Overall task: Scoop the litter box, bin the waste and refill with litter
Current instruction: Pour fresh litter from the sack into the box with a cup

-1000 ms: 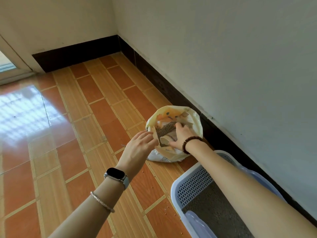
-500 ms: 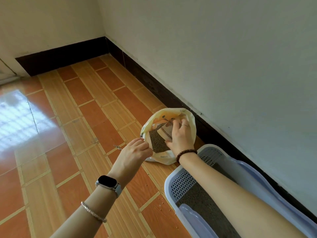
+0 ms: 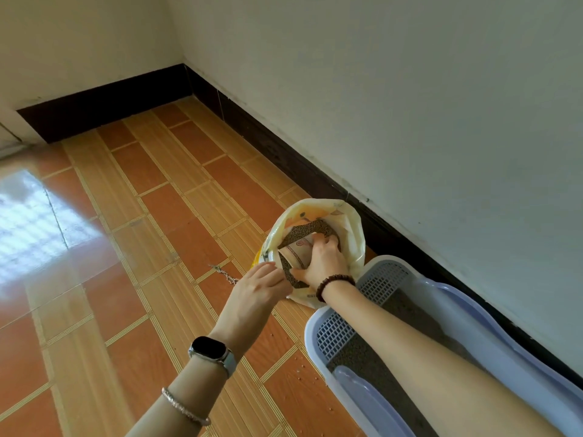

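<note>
A pale yellow litter bag stands open on the tiled floor against the wall, with dark grey litter showing inside. My right hand is inside the bag's mouth, closed on a beige cup that lies in the litter. My left hand pinches the bag's near rim and holds it open. The lavender litter box sits at the lower right beneath my right forearm, with a grid step at its near end and grey litter in its pan.
A white wall with a dark skirting board runs along the right. Orange floor tiles spread to the left. A small metal chain lies on the floor by the bag, and several litter grains are scattered near the box.
My right hand has pushed deeper into the bag and turned the cup into the litter. My left hand has come up against the bag's rim. The view has swung to the right.
</note>
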`<state>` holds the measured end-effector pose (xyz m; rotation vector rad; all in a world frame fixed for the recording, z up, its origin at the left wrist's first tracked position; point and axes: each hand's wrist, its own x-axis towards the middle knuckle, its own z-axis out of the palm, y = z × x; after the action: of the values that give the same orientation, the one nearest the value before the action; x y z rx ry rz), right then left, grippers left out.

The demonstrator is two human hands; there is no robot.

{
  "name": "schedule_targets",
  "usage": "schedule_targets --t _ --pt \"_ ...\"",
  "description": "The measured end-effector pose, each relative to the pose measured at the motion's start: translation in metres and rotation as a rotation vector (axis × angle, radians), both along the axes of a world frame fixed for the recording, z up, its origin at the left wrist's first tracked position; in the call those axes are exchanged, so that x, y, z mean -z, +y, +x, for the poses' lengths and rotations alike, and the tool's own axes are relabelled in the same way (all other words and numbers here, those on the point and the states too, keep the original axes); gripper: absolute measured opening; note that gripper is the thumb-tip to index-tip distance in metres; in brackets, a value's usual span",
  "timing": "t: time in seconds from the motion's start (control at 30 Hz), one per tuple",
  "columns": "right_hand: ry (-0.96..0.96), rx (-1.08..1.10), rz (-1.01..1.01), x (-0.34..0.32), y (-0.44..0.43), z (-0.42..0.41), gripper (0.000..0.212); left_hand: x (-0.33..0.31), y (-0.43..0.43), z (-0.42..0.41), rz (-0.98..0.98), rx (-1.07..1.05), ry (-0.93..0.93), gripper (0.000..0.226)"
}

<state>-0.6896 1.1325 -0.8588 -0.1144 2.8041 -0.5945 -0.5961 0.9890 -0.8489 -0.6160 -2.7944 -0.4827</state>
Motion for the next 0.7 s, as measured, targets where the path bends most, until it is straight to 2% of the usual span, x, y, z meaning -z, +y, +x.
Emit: schedule_targets --t 0.3,0.53,0.7 --pt "-0.117 0.042 -0.116 -0.005 0.000 -0.001 0.077 -0.003 0.000 0.003 -0.001 -0.024 -0.013 0.016" --pt "-0.332 0.131 -0.264 -0.010 0.007 -0.012 0.080 -0.005 -0.004 0.001 -0.024 -0.043 -0.049 0.011" --pt "-0.427 0.228 -0.367 -0.016 0.014 -0.015 0.071 -0.009 -0.003 -0.001 -0.035 -0.075 -0.057 0.013"
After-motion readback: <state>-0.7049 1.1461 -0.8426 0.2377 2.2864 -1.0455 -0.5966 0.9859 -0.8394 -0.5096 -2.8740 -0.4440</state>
